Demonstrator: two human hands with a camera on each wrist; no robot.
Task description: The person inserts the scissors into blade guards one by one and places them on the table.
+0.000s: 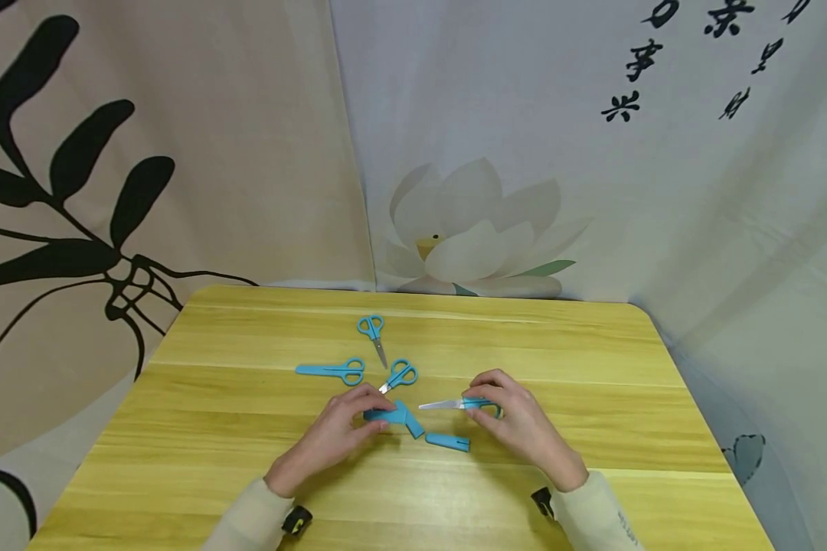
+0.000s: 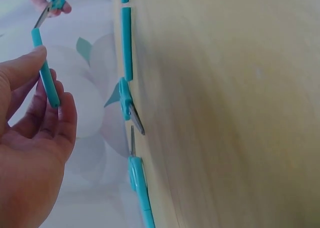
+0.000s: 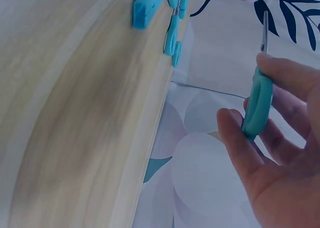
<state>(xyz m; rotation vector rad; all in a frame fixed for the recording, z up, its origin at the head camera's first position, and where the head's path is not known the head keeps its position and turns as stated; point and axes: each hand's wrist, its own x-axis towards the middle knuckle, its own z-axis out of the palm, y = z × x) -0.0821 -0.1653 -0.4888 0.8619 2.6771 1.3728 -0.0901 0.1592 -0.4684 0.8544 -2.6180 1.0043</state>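
Note:
My left hand (image 1: 341, 432) pinches a blue scissors cover (image 2: 48, 81) between thumb and fingers, above the table. My right hand (image 1: 517, 421) holds a pair of scissors (image 3: 260, 103) by its blue handles. Its closed blades (image 1: 441, 404) point left towards the cover; in the head view a small gap separates tip and cover. A second blue cover (image 1: 414, 426) lies on the table just beyond the held one, partly hidden by it. A third cover (image 1: 448, 442) lies to its right, between the hands.
Beyond the left hand lie sheathed scissors (image 1: 324, 370), bare scissors (image 1: 401, 373) with partly hidden blades, and another bare pair (image 1: 372, 330) farther back. The yellow wooden table (image 1: 214, 344) ends at a printed curtain (image 1: 282, 153).

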